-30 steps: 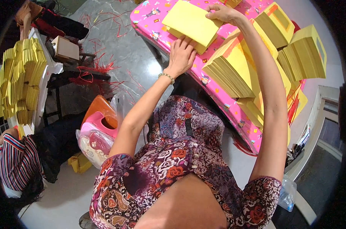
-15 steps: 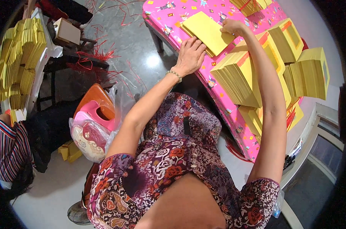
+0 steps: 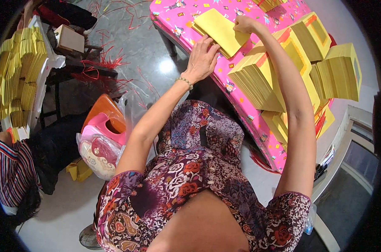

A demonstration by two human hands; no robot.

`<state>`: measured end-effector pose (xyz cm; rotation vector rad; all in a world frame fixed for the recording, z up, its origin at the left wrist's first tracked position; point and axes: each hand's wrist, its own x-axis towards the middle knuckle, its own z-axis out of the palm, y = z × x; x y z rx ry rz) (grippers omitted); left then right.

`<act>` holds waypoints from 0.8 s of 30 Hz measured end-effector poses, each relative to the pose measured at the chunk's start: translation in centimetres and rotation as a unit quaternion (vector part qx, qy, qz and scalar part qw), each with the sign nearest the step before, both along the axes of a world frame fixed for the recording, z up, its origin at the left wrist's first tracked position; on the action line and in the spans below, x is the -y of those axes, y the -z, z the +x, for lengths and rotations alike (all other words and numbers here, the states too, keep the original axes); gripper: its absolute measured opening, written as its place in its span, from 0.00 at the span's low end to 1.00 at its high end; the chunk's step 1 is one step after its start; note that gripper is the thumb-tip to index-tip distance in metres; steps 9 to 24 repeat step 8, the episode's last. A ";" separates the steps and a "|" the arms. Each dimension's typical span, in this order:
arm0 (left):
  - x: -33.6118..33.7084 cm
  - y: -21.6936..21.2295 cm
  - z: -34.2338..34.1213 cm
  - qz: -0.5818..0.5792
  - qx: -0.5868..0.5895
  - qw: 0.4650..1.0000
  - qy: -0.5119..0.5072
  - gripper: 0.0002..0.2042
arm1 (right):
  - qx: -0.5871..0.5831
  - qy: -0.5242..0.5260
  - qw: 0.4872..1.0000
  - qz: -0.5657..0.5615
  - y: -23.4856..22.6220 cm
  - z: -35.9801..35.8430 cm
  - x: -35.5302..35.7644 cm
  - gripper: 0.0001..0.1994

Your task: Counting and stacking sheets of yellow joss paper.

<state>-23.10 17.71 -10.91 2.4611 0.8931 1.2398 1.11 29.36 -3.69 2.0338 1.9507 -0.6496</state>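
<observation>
A small stack of folded yellow paper [image 3: 220,30] lies flat on the pink patterned table cover. My left hand [image 3: 202,59] rests at its near left edge, fingers stretched out and tips touching the paper. At the far right edge, my right hand [image 3: 244,24] is closed with its fingers curled against the sheets; whether anything is inside the fist is hidden. Beside my right forearm stands a thick block of yellow paper [image 3: 255,86], its many page edges facing me.
More yellow paper bundles [image 3: 337,69] crowd the right of the pink-covered table [image 3: 173,19]. At left, another person in a striped sleeve [image 3: 11,168] is near a heap of yellow bundles [image 3: 20,71]. Red ties [image 3: 102,61] litter a dark bench and the floor. A bagged pink item [image 3: 100,130] sits nearby.
Both hands stay at the yellow paper stack. My right hand has curled into a tighter fist at the far edge, and the left fingers have slid slightly toward the near edge. The view shifted slightly.
</observation>
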 end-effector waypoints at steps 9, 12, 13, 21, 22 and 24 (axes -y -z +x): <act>-0.4 0.3 -0.8 -0.024 0.030 0.999 0.036 0.24 | -0.003 -0.052 0.999 -0.005 1.2 0.8 -0.7 0.14; -0.4 0.3 -0.8 -0.024 0.030 0.999 0.036 0.24 | -0.003 -0.052 0.999 -0.005 1.2 0.8 -0.7 0.14; -0.4 0.3 -0.8 -0.024 0.030 0.999 0.036 0.24 | -0.003 -0.052 0.999 -0.005 1.2 0.8 -0.7 0.14; -0.4 0.3 -0.8 -0.024 0.030 0.999 0.036 0.24 | -0.003 -0.052 0.999 -0.005 1.2 0.8 -0.7 0.14; -0.4 0.3 -0.8 -0.024 0.030 0.999 0.036 0.24 | -0.003 -0.052 0.999 -0.005 1.2 0.8 -0.7 0.14; -0.4 0.3 -0.8 -0.024 0.030 0.999 0.036 0.24 | -0.003 -0.052 0.999 -0.005 1.2 0.8 -0.7 0.14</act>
